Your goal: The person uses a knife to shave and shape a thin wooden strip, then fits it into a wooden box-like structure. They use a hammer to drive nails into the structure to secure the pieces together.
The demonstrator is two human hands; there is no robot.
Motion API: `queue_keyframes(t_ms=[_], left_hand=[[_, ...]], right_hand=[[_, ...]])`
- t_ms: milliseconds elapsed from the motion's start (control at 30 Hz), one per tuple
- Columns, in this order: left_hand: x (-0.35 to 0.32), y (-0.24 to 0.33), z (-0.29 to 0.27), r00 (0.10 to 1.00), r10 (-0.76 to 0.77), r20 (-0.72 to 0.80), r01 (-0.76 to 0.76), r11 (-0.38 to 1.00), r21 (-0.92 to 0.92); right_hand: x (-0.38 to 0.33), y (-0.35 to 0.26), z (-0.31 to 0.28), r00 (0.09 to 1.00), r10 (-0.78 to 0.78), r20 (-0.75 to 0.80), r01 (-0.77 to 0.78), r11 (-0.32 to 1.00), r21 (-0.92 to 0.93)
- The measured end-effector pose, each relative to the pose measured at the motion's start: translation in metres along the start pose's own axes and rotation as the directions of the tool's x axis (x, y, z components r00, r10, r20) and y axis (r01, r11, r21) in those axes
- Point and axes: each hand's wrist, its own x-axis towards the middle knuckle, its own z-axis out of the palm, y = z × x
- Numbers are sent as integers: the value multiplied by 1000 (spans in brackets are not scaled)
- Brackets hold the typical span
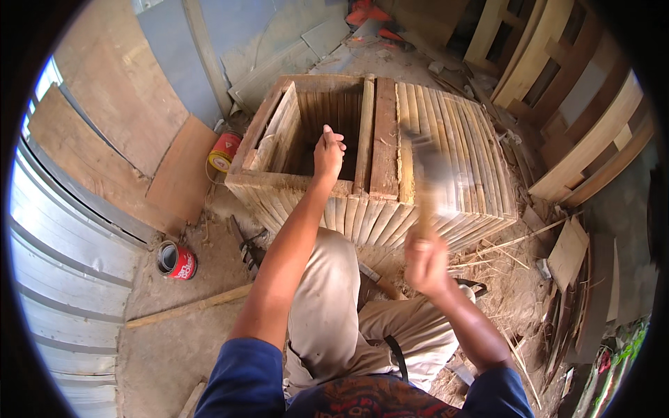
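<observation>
A blurred hammer (427, 198) with a pale wooden handle is gripped in my right hand (425, 261). Its dark head hangs over the right part of a box covered in split bamboo strips (456, 139). My left hand (329, 155) is above the square opening in the box's left part, its fingers curled together; what they hold, if anything, is too small to make out. A brown board (385, 139) crosses the top beside the opening, with a narrow bamboo strip (365, 132) along its left side.
A red open can (177, 261) stands on the dirt floor at the left, and a red and yellow can (224, 151) beside the box. A long wooden stick (191, 304) lies nearer me. Wooden frames (589, 132) lean at the right; corrugated metal sheeting (66, 244) lines the left.
</observation>
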Motion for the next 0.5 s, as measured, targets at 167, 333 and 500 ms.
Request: queue_keyframes(t_ms=[167,333,500], left_hand=[[5,6,1,996,75,42,-72,995,-63],[1,-4,-3,997,48,54,-44,997,-70],[-2,3,-4,999,22,38,-18,996,-85]], right_hand=[[3,-3,-9,870,458,185,-456,888,-56],[-12,-26,-29,1000,-17,-27,26,909,417],[-2,6,3,992,117,54,-113,992,-59]])
